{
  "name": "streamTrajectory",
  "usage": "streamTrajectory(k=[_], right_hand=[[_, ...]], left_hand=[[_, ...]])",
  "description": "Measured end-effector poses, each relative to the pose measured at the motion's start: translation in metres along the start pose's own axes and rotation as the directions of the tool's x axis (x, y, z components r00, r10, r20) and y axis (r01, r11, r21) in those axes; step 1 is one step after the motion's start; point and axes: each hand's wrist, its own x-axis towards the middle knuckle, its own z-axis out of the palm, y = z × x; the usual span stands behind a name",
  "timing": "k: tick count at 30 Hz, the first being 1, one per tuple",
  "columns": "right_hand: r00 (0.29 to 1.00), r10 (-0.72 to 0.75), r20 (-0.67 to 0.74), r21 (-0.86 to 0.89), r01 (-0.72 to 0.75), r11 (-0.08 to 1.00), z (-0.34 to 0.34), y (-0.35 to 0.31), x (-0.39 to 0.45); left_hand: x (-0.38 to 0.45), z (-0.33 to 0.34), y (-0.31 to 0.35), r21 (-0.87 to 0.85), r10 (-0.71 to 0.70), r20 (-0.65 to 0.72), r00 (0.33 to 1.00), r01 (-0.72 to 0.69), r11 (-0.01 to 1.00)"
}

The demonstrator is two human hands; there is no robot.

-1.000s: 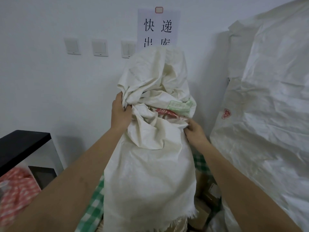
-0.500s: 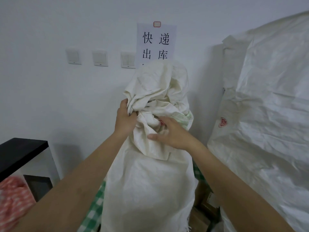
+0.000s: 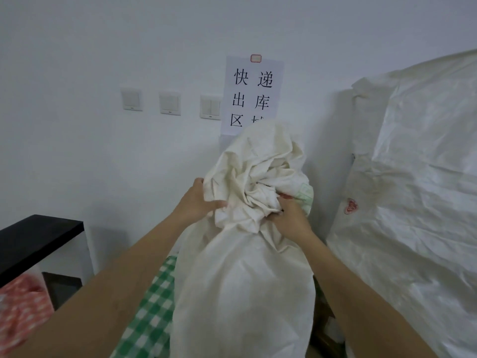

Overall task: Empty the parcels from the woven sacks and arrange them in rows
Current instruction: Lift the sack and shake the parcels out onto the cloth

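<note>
A cream woven sack (image 3: 242,280) hangs in front of me, held up by its bunched upper end. My left hand (image 3: 198,202) grips the gathered cloth on the left of the bunch. My right hand (image 3: 289,215) grips the crumpled folds on the right, beside a red and green print. The sack's lower body hangs full and rounded. No parcel shows outside the sack; its contents are hidden.
A large white woven sack (image 3: 413,202) stands close at the right. Green checked cloth (image 3: 149,313) lies below, red checked cloth (image 3: 20,306) at the lower left beside a black-topped cabinet (image 3: 33,241). The white wall carries switches (image 3: 170,103) and a paper sign (image 3: 253,94).
The sack and both hands have sunk lower against the wall, uncovering more of the sign. My right hand moved from lying over the bunch to gripping its right side.
</note>
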Motion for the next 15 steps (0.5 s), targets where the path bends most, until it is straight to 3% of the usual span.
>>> streamTrajectory(k=[2,4,8,12,15], right_hand=[[1.000,0.005,-0.016,-0.168,-0.008,0.986,-0.015,0.000,0.011],[0.991,0.010,-0.134,-0.192,-0.036,0.981,-0.033,-0.014,0.023],[0.942,-0.098,-0.322,-0.019,0.097,0.995,-0.046,-0.042,0.031],[0.970,-0.081,-0.230,-0.115,0.055,0.992,-0.041,-0.035,0.032],[0.933,-0.135,-0.333,-0.115,0.102,0.988,-0.056,-0.063,0.048]], left_hand=[[0.008,-0.006,0.003,0.123,0.050,-0.101,0.994,-0.037,0.992],[0.012,-0.013,0.022,0.115,0.130,-0.197,0.972,-0.109,0.987],[0.019,-0.024,0.053,-0.130,0.152,-0.357,0.922,-0.210,0.969],[0.019,-0.013,0.042,-0.206,0.113,-0.337,0.935,-0.191,0.960],[0.024,-0.022,0.071,-0.320,0.138,-0.396,0.908,-0.277,0.906]])
